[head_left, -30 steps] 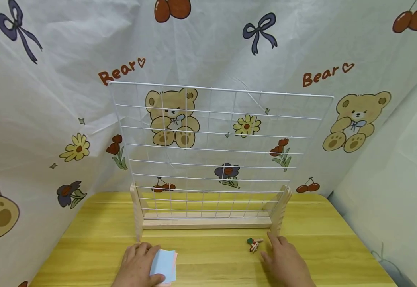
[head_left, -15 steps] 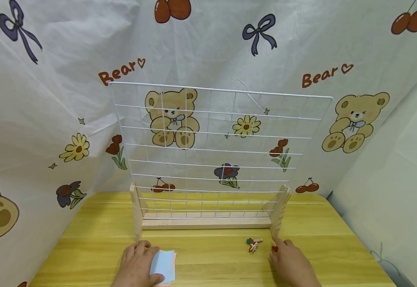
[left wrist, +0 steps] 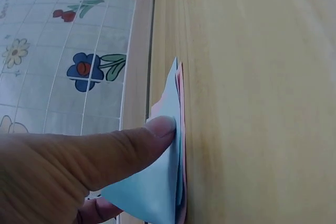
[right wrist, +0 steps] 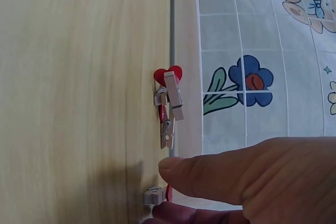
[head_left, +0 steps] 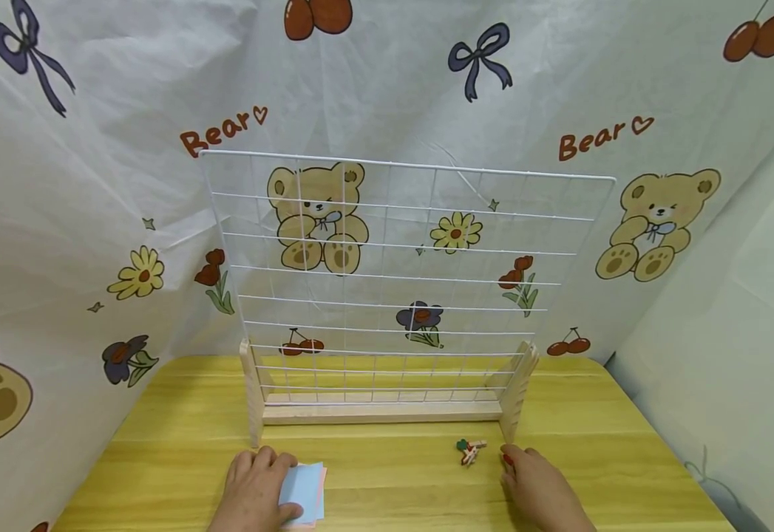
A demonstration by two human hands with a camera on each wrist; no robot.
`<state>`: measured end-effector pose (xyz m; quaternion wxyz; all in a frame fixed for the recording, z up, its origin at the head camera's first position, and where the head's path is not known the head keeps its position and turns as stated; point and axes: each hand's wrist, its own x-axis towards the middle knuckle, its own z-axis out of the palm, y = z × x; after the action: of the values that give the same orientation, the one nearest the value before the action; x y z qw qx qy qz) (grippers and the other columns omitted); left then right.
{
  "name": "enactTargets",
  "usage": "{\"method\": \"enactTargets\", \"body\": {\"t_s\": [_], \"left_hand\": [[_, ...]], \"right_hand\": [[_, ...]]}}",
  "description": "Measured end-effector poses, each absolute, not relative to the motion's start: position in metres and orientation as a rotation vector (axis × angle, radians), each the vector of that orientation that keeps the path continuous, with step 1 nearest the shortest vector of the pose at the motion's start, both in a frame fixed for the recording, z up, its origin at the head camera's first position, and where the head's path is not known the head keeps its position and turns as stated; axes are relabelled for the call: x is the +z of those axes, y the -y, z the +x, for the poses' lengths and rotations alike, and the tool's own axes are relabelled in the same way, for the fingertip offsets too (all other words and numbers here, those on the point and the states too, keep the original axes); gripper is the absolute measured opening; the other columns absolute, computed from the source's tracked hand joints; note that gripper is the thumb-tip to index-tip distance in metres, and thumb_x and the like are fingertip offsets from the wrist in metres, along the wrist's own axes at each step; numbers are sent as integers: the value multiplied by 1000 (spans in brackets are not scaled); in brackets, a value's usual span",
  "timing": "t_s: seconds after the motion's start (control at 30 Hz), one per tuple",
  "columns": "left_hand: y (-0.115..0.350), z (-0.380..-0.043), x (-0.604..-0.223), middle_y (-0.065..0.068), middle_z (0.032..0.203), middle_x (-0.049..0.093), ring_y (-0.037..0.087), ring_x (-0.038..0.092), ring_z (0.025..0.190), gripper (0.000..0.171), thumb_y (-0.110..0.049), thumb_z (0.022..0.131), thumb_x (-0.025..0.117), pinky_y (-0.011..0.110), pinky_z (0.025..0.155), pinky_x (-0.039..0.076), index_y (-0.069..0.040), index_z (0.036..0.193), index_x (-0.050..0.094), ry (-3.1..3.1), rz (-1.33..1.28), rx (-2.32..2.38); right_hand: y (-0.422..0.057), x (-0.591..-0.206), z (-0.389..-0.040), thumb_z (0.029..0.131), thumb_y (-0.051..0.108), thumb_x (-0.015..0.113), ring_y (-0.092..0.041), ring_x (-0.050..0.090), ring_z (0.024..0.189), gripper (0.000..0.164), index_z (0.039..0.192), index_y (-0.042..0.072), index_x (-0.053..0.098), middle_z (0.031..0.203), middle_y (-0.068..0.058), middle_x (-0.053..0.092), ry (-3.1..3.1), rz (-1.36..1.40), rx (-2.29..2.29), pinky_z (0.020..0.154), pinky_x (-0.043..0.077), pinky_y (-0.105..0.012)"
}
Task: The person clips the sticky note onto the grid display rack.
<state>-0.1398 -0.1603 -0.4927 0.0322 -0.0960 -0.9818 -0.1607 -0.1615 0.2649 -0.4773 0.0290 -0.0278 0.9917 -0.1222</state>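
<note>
My left hand [head_left: 253, 488] holds small sheets of paper [head_left: 303, 491], light blue on top with pink showing below. In the left wrist view the thumb lies across the blue face of the paper [left wrist: 157, 182], and a finger shows behind it. My right hand [head_left: 541, 484] pinches a small wooden clothespin [right wrist: 155, 196] with a red ornament, low over the table; the fingers partly hide it. To the left of that hand, several mini clothespins [head_left: 470, 452] lie in a little heap, with red and green ornaments. One bears a red heart [right wrist: 160, 76].
A white wire grid [head_left: 387, 281] stands upright in a pale wooden base [head_left: 383, 414] behind both hands. Its wooden side foot [head_left: 518, 391] rises just beyond my right hand. The yellow wood-grain table [head_left: 387, 480] backs onto a printed cloth with bears and flowers [head_left: 87, 185].
My right hand has shifted slightly right, away from the clothespin heap, and its fingers have closed on a red-ornamented clothespin. The left hand stays on the paper.
</note>
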Motion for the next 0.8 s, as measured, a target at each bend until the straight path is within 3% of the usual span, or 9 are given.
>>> {"method": "enactTargets", "body": {"t_s": [0.2,0.37,0.53,0.8], "left_hand": [[162,-140,-493,-3,94,64,25,53,93,36,-23,71,91,57,100,41,-21,100,69,2929,-304,-398],[164,-140,-492,-6,88,69,25,59,91,24,-11,76,86,64,102,43,-23,87,68,2888,-307,-395],[166,-141,-486,-10,83,69,23,61,89,19,-14,80,84,71,103,39,-24,80,68,2967,-294,-481],[171,-142,-475,-15,79,66,17,62,84,18,-16,82,83,75,104,34,-25,81,68,3073,-277,-672]], "right_hand": [[-267,-479,-163,86,14,78,-22,66,83,34,117,0,69,93,-7,70,-3093,-100,-384,76,56,-46],[-266,-479,-163,86,13,77,-16,60,76,17,100,5,70,82,-1,66,-3121,-100,-401,71,54,-41],[-266,-480,-164,88,16,77,-14,56,72,12,89,10,67,78,2,63,-3088,-91,-428,68,50,-38],[-265,-481,-165,93,13,71,-13,59,71,8,86,12,68,76,5,64,-3062,-76,-446,68,52,-39]]}}
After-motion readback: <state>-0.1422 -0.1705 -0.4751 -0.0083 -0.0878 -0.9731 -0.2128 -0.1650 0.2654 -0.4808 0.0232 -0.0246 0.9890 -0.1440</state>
